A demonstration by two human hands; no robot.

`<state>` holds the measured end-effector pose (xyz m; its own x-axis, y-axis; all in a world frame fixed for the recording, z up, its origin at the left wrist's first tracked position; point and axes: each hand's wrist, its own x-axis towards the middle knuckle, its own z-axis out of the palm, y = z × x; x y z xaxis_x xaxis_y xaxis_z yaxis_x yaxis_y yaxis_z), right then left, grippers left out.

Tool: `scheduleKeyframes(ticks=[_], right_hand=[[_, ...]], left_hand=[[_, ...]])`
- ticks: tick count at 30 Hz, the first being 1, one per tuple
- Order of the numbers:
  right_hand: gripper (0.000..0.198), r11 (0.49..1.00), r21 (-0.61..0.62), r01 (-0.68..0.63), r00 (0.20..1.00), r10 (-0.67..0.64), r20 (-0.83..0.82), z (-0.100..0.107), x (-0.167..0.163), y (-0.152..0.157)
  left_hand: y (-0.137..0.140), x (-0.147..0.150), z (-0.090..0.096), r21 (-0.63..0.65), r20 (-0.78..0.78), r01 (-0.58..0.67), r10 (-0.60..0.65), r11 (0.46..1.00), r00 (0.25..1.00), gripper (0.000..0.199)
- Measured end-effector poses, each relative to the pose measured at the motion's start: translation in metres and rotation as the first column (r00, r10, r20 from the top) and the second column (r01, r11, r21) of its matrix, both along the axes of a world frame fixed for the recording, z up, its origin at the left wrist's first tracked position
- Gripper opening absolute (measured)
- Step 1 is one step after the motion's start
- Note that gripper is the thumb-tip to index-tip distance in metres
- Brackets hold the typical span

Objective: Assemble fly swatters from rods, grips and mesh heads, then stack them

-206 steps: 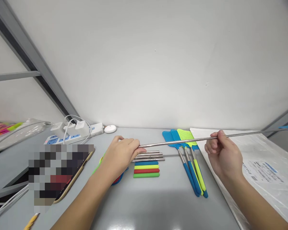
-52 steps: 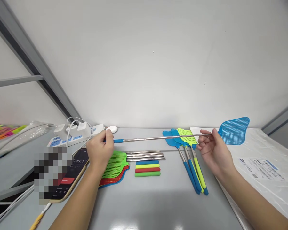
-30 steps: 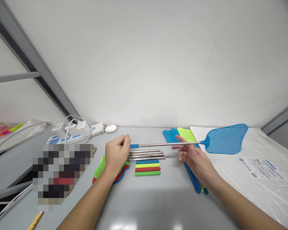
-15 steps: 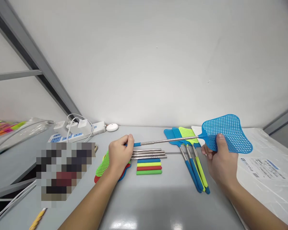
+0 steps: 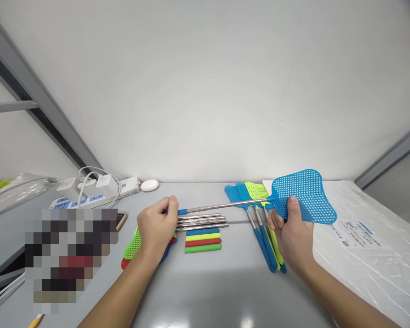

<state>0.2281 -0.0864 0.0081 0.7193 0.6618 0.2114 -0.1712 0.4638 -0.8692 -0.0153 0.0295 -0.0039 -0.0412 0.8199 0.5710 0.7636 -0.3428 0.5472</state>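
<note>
Blue metal-shafted flyswatter [image 5: 276, 198] spans above the row of coloured grips [image 5: 203, 242], held at both ends, likely to steady its slender shaft [image 5: 225, 206]: left hand [image 5: 158, 225], left of the row, fisted round the handle [image 5: 182, 212]; right hand [image 5: 294, 239], right of it, pinching the mesh head [image 5: 305, 189].

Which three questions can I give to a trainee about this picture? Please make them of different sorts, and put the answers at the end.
1. True or false: the left hand grips the handle of the blue fly swatter that the person is holding.
2. Of the four loose coloured grips on the table, which lies nearest the camera? a) blue b) red c) green
3. Which part of the held swatter is between the thumb and fingers of the right hand?

Key: 1. True. 2. c. 3. The perforated head.
</note>
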Motion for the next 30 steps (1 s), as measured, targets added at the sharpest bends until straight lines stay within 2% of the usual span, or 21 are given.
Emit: scheduleKeyframes(ticks=[4, 9, 12, 15, 18, 21, 23, 25, 28, 30], right_hand=[[0.034, 0.999, -0.029, -0.027, 0.999, 0.028, 0.027, -0.002, -0.004, -0.004], [0.035, 0.982, -0.125, -0.144, 0.983, 0.157, 0.099, -0.013, -0.019, -0.010], [0.036, 0.981, -0.135, -0.139, 0.981, 0.155, 0.114, -0.019, -0.023, -0.010], [0.036, 0.981, -0.158, -0.116, 0.985, 0.133, 0.108, -0.021, -0.019, -0.006], [0.037, 0.975, -0.160, -0.157, 0.976, 0.177, 0.124, -0.017, -0.010, -0.002], [0.036, 0.962, -0.139, -0.237, 0.964, 0.250, 0.091, -0.007, 0.001, 0.001], [0.036, 0.945, -0.114, -0.308, 0.947, 0.316, 0.061, 0.000, 0.009, 0.002], [0.037, 0.925, -0.095, -0.368, 0.926, 0.374, 0.060, 0.006, 0.019, 0.004], [0.034, 0.936, -0.123, -0.331, 0.934, 0.344, 0.100, 0.007, 0.035, 0.009], [0.035, 0.938, -0.197, -0.287, 0.935, 0.318, 0.155, 0.004, 0.046, 0.013]], left_hand=[[-0.004, 0.005, -0.002, -0.011, 0.000, 0.031, -0.031, 0.999, 1.000, 0.043], [-0.032, 0.035, -0.002, -0.051, -0.003, 0.259, -0.259, 0.965, 0.966, 0.044], [-0.048, 0.048, 0.002, -0.030, -0.019, 0.338, -0.338, 0.941, 0.941, 0.045], [-0.050, 0.047, 0.006, 0.000, -0.038, 0.370, -0.370, 0.929, 0.928, 0.044], [-0.043, 0.041, 0.006, 0.011, -0.103, 0.473, -0.469, 0.881, 0.877, 0.033], [-0.038, 0.039, 0.000, -0.003, -0.261, 0.588, -0.568, 0.809, 0.780, 0.025], [-0.040, 0.042, -0.003, -0.040, -0.335, 0.609, -0.585, 0.792, 0.738, 0.028], [-0.046, 0.049, -0.001, -0.114, -0.340, 0.593, -0.592, 0.797, 0.731, 0.033], [-0.058, 0.064, 0.012, -0.298, -0.292, 0.546, -0.619, 0.783, 0.729, 0.037], [-0.064, 0.074, 0.026, -0.408, -0.256, 0.531, -0.652, 0.743, 0.714, 0.036]])
